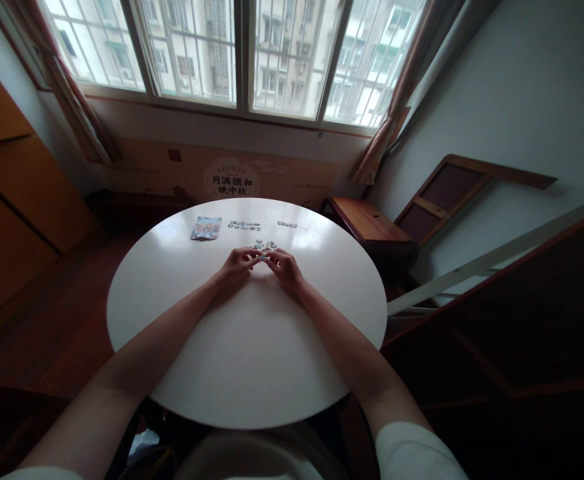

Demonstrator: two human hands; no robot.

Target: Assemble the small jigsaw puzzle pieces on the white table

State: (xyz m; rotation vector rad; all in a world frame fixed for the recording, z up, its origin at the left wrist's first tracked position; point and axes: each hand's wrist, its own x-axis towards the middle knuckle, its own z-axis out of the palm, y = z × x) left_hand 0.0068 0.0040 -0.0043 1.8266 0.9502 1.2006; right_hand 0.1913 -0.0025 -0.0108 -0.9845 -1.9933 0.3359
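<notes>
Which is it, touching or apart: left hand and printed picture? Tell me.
Apart. The head view shows white tabletop between the left hand and the printed picture.

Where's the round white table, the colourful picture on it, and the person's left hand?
Round white table point(252, 353): head view, on its bare top between the arms.
Colourful picture point(206, 228): head view, on the middle of its printed side.
Left hand point(237, 263): head view, on the back of the hand.
</notes>
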